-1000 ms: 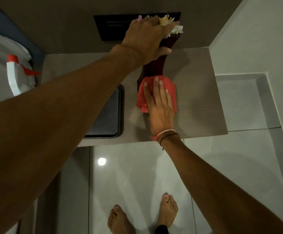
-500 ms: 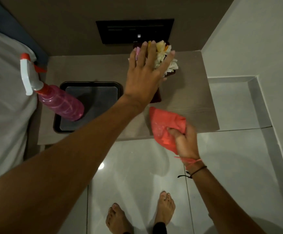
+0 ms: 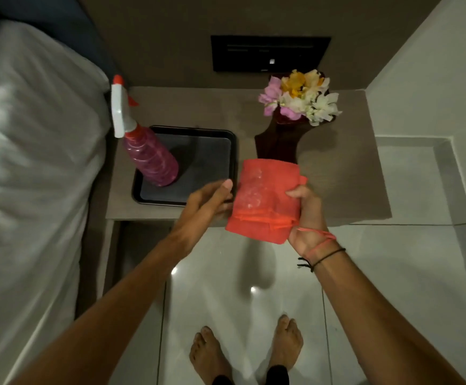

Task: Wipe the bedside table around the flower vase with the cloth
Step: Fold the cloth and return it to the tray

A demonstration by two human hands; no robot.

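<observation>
While the red cloth [image 3: 265,200] is held folded above the worktop's [image 3: 345,173] near edge, right hand [image 3: 306,215] grips its right side; left hand [image 3: 208,207] pinches the left edge, probably refolding to a clean face. Flower vase [image 3: 280,140] stands just beyond, far right.

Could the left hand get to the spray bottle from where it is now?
Probably yes. The left hand is at the cloth's left edge, and the spray bottle stands upright on the black tray just beyond it, with nothing between them.
</observation>
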